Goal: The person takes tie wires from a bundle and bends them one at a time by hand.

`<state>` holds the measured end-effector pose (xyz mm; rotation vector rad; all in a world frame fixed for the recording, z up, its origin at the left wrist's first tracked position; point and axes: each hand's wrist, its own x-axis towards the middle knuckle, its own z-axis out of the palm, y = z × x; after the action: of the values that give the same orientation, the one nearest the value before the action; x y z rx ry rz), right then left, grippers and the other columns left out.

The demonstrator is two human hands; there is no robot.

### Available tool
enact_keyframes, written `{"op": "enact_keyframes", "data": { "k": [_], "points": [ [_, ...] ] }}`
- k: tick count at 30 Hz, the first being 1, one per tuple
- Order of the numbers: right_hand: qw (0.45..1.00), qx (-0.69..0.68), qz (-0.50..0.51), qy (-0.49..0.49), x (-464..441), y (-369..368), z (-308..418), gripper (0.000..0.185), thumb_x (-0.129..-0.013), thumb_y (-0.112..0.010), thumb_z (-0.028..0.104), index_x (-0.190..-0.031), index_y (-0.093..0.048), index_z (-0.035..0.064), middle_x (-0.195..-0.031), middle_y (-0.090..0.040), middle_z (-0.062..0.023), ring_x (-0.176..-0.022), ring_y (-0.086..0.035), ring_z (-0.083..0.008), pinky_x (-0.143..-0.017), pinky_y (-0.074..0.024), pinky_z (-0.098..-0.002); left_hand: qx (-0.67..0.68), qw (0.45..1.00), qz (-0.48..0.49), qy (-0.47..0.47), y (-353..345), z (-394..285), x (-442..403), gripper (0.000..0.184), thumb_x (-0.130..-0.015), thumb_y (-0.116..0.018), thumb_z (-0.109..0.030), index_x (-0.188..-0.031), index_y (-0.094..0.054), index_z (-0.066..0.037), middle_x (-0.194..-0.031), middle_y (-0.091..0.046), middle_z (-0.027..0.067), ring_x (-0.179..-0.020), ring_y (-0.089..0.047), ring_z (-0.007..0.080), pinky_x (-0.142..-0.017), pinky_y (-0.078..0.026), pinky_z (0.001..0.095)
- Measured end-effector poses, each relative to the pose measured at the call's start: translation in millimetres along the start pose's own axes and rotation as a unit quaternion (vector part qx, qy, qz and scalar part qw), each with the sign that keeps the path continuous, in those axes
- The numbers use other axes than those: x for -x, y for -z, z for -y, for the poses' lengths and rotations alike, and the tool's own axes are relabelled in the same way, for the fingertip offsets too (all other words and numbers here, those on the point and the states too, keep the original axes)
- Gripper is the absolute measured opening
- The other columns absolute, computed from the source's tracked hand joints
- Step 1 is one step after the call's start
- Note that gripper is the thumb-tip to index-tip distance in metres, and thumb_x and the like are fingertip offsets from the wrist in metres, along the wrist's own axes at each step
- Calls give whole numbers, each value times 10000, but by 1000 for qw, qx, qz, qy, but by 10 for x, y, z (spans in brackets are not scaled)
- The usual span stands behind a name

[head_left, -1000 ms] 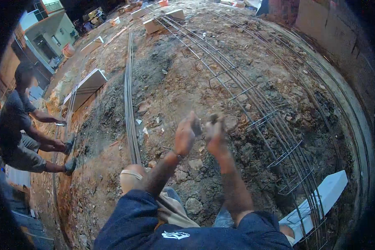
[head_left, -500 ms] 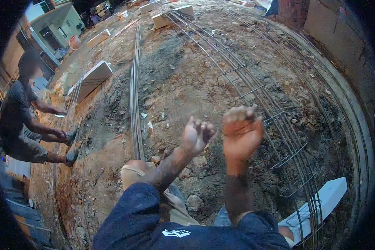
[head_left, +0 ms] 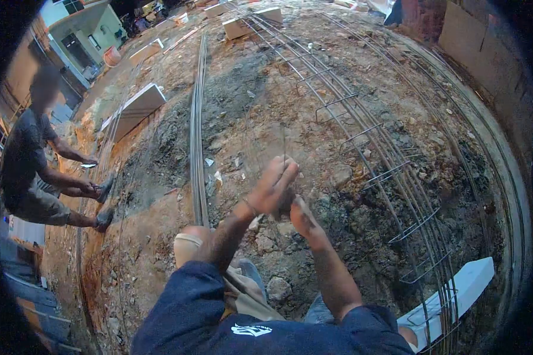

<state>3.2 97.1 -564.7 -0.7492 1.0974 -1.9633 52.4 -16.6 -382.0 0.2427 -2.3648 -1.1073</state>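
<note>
Above the soil, my left hand (head_left: 273, 184) is raised in front of me, its fingers pressed together around something too blurred to name. A thin dark line like a wire rises just above its fingertips. Close by on the right and slightly lower, my right hand (head_left: 305, 220) is closed, its fingers partly hidden and smeared. A dark blurred patch lies between the two hands. The bundle of long steel bars (head_left: 198, 130) runs left of my hands, and the rebar cage with stirrups (head_left: 361, 118) lies to their right.
At the left a co-worker (head_left: 26, 157) bends over thin bars, hands well apart from mine. White blocks lie at left (head_left: 135, 111), at the top (head_left: 238, 28) and under the cage at lower right (head_left: 471, 284). Rubble and a stone (head_left: 278, 289) are near my legs.
My hands first moved apart with the right palm turned up, then came together again. The right hand has moved down and left. The view has shifted slightly.
</note>
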Motion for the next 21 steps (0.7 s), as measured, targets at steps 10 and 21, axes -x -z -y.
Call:
{"op": "enact_keyframes", "data": {
  "k": [10,21],
  "points": [
    [979,-14,189,-75,-139,-429,833,273,-894,-433,258,-892,-571,22,-800,-590,-70,-741,-562,-164,-658,-440,-305,232,927,240,174,146,-20,68,545,-796,-638,-335,-1183,-456,2,-1092,-536,92,-997,-520,180,-894,-400,305],
    [991,47,109,-61,-293,-209,536,194,-871,-444,226,-843,-536,57,-774,-522,35,-703,-491,-61,-620,-406,-228,264,862,333,275,83,260,234,564,-624,-741,-160,-1109,-506,6,-870,-593,26,-708,-544,75,-527,-463,215]
  ]
}}
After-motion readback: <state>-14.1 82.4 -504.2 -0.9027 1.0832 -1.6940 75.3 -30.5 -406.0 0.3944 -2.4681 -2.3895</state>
